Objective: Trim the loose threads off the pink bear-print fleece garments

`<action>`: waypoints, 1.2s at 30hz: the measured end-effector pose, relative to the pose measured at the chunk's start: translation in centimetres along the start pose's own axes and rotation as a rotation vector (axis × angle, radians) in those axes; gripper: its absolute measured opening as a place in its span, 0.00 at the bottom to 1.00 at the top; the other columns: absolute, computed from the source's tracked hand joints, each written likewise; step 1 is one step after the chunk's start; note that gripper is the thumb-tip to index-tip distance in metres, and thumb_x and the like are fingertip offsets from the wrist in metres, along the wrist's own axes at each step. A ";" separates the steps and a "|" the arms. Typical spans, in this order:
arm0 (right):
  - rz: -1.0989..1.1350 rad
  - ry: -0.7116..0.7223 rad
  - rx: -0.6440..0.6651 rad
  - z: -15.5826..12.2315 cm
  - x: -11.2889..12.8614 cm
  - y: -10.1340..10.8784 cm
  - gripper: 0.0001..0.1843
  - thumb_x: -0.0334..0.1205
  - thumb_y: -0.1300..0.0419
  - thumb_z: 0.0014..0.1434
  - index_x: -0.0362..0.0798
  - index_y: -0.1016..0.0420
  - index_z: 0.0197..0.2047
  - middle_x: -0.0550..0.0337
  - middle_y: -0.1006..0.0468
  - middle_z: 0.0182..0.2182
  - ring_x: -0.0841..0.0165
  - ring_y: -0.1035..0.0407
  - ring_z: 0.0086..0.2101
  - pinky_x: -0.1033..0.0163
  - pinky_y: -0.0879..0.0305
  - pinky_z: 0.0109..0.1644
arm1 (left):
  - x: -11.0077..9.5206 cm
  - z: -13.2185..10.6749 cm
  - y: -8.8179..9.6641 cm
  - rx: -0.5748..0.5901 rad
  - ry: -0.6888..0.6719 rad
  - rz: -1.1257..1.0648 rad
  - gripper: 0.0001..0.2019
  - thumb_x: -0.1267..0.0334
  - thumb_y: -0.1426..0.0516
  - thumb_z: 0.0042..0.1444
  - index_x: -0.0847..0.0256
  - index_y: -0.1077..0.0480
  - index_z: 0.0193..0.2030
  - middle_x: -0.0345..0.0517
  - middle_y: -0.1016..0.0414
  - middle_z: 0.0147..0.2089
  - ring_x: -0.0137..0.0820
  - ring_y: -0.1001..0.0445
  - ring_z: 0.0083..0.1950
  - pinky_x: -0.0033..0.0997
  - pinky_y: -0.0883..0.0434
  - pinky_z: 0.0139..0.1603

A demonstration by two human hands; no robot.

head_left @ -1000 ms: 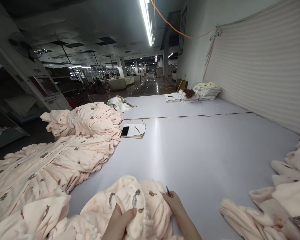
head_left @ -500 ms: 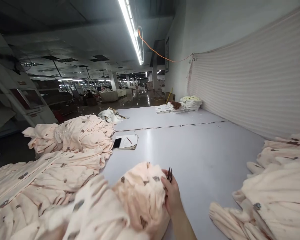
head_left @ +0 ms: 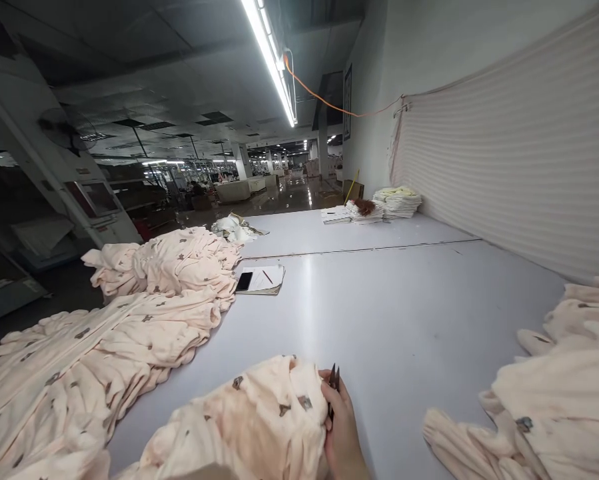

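My right hand (head_left: 343,423) is closed around a pair of dark thread snips (head_left: 333,381), their two points upward and slightly apart. Its thumb and fingers rest at the right edge of a pale pink plush garment (head_left: 274,420) with small grey-brown printed figures. This garment lies bunched on the table in front of me. At the bottom edge, a smooth tan patch may be part of my left hand or arm; its fingers are hidden.
Heaped pink garments (head_left: 144,333) cover the left side, and more pink cloth (head_left: 564,400) lies at right. A phone (head_left: 244,282) and pen rest on a notepad (head_left: 274,273). Folded white stacks (head_left: 396,203) and a crumpled cloth (head_left: 234,228) stand farther back on the pale table (head_left: 379,313).
The view has swung left. A blurred fold of pink cloth at lower left has dropped, leaving table showing between the garment and left heap. My right hand with the snips is lower in the picture.
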State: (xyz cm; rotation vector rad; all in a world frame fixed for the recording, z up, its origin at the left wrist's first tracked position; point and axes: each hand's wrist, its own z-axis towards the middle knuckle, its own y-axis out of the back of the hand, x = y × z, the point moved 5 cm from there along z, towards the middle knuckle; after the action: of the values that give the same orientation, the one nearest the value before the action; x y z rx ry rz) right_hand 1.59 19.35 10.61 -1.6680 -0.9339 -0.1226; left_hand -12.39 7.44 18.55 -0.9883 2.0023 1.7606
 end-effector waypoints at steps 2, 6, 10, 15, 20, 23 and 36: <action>0.012 -0.012 0.024 -0.7 -0.4 0.0 0.16 0.40 0.31 0.42 0.51 0.29 0.35 0.65 0.25 0.28 0.70 0.30 0.28 0.72 0.41 0.22 | -0.7 1.1 -0.9 0.036 0.023 -0.043 0.15 0.50 0.49 0.59 0.59 0.31 0.33 0.38 0.28 0.31 0.31 0.30 0.33 0.31 0.32 0.36; -0.008 -0.044 0.186 -2.4 -3.4 -0.6 0.18 0.41 0.29 0.40 0.51 0.30 0.34 0.65 0.28 0.26 0.69 0.31 0.29 0.68 0.36 0.30 | -1.1 2.4 -2.0 -0.091 0.087 -0.222 0.10 0.55 0.45 0.53 0.59 0.34 0.34 0.36 0.35 0.29 0.31 0.35 0.33 0.28 0.38 0.35; -0.210 0.031 0.367 -3.0 -4.5 -0.9 0.15 0.46 0.31 0.44 0.51 0.31 0.32 0.68 0.35 0.23 0.72 0.37 0.26 0.68 0.39 0.33 | 0.0 2.4 -3.7 -0.085 0.102 -0.586 0.15 0.53 0.38 0.45 0.61 0.32 0.33 0.38 0.35 0.31 0.32 0.36 0.35 0.29 0.38 0.36; -0.967 0.328 0.315 -1.9 1.1 -0.2 0.10 0.48 0.41 0.55 0.52 0.33 0.33 0.65 0.32 0.24 0.69 0.38 0.25 0.65 0.41 0.32 | 1.7 1.6 -4.0 -0.253 0.086 -0.825 0.14 0.53 0.38 0.47 0.60 0.34 0.31 0.37 0.34 0.28 0.30 0.35 0.32 0.28 0.39 0.33; -1.464 0.361 0.413 -2.0 5.4 -2.2 0.04 0.42 0.44 0.56 0.52 0.30 0.32 0.62 0.28 0.32 0.67 0.32 0.32 0.66 0.39 0.35 | 1.6 1.4 -4.1 -0.324 0.052 -0.835 0.05 0.66 0.43 0.48 0.60 0.34 0.33 0.37 0.32 0.30 0.31 0.34 0.34 0.29 0.39 0.35; -1.452 0.344 0.573 -3.2 5.1 -4.6 0.09 0.39 0.42 0.55 0.55 0.25 0.40 0.62 0.27 0.36 0.67 0.30 0.35 0.67 0.37 0.37 | 1.5 1.5 -4.1 -0.302 0.046 -0.831 0.08 0.68 0.45 0.46 0.60 0.33 0.36 0.40 0.29 0.33 0.34 0.33 0.37 0.30 0.38 0.37; -1.456 0.323 0.690 -2.8 3.5 -7.1 0.12 0.34 0.43 0.55 0.57 0.18 0.31 0.61 0.20 0.37 0.62 0.27 0.45 0.66 0.35 0.43 | 1.2 1.4 -3.6 -0.264 0.000 -0.708 0.14 0.73 0.48 0.42 0.60 0.29 0.36 0.43 0.27 0.37 0.37 0.29 0.42 0.32 0.34 0.43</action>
State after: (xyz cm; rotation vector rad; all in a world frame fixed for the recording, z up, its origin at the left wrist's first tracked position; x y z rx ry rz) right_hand 0.64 18.84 18.92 -0.0959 -1.5248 -0.8886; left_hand -11.15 8.40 14.81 -1.5335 1.1897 1.6083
